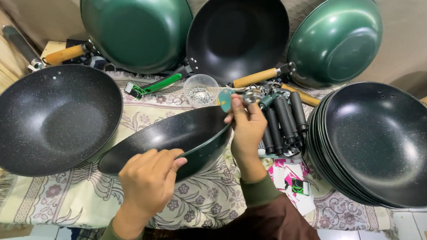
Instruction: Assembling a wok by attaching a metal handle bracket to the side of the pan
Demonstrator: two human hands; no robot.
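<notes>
Left hand (pixel 149 177) clamps the tilted wok's (pixel 167 139) near rim; right hand (pixel 248 127) pinches a screwdriver (pixel 238 96) at its far rim, frame centre.

Wok (pixel 179 135): round, deep, black speckled inside, dark green outside. No handle visible on it. Tilted steeply, its inside facing left and up, near rim resting low over the patterned cloth, far rim raised. Held at the near rim and at the far rim.

Small tool (pixel 241 96): teal grip and shiny metal tip, pinched at the wok's far rim, just beside a clear plastic cup.
</notes>
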